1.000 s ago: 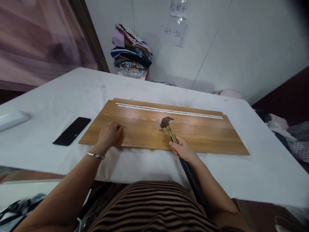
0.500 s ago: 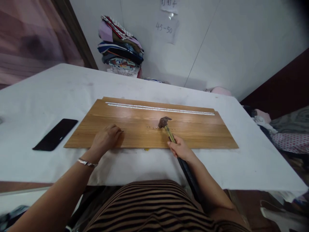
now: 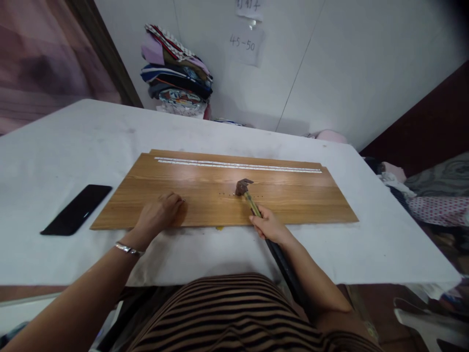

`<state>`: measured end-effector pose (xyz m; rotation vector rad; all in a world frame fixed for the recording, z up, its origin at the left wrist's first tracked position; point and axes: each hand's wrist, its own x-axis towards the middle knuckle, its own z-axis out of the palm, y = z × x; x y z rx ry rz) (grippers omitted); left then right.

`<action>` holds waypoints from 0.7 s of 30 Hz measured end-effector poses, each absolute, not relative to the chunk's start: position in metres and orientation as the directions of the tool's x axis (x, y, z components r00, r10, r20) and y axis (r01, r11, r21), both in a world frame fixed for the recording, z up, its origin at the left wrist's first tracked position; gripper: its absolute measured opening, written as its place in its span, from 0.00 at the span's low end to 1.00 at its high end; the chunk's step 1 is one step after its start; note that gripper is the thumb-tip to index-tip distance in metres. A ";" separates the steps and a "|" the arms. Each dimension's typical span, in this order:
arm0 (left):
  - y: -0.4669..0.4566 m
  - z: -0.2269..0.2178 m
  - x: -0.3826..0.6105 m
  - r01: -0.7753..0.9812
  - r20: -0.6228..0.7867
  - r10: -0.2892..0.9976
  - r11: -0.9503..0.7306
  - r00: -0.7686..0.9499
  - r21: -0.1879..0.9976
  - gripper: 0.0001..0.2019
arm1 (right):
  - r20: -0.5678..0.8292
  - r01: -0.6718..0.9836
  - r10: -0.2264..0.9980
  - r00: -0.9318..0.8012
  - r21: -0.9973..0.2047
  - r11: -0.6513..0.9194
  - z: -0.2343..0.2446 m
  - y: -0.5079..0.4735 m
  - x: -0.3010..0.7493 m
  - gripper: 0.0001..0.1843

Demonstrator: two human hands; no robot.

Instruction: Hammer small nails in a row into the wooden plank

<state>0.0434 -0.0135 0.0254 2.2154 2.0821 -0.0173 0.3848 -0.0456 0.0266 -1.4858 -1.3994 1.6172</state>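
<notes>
My left hand [image 3: 159, 212] rests on the left part of a wooden board [image 3: 300, 198], fingers curled and pinched together. At its fingertips shows the small shiny tip of what looks like a nail [image 3: 184, 200]; the rest of it is hidden. My right hand [image 3: 270, 226] is wrapped round the handle of a claw hammer [image 3: 242, 187]. The hammer's head lies low over the middle of the board, beside a row of small dark dots, apparently nail heads [image 3: 222, 193]. Its black grip end runs back under my right forearm.
Two white measuring strips [image 3: 234, 165] lie along the board's far side. A black phone [image 3: 76, 209] is on the white-covered table [image 3: 120, 127], left of the board. Folded clothes [image 3: 178, 73] are stacked by the wall, where paper notes [image 3: 244, 46] hang.
The whole view has shifted slightly, so things sit a little further left. Both hands and the hammer keep nearly the same places on the board.
</notes>
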 end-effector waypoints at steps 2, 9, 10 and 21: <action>-0.015 0.024 0.042 0.994 -0.068 0.995 -0.070 0.076 0.081 0.17 | -0.376 0.241 0.891 -0.255 -0.917 -0.318 0.027 -0.046 0.385 0.12; -0.024 0.022 0.037 0.979 0.000 0.999 -0.051 0.052 0.197 0.16 | -0.299 0.175 0.921 -0.251 -0.949 -0.261 0.029 -0.045 0.393 0.18; -0.025 0.021 0.037 0.975 0.013 0.998 -0.055 0.054 0.213 0.15 | -0.287 0.164 0.926 -0.245 -0.954 -0.252 0.029 -0.043 0.395 0.18; -0.020 0.025 0.042 0.994 -0.049 0.999 -0.012 0.017 0.112 0.16 | -0.285 -0.133 0.902 -0.323 -0.930 -0.342 0.030 -0.009 0.423 0.29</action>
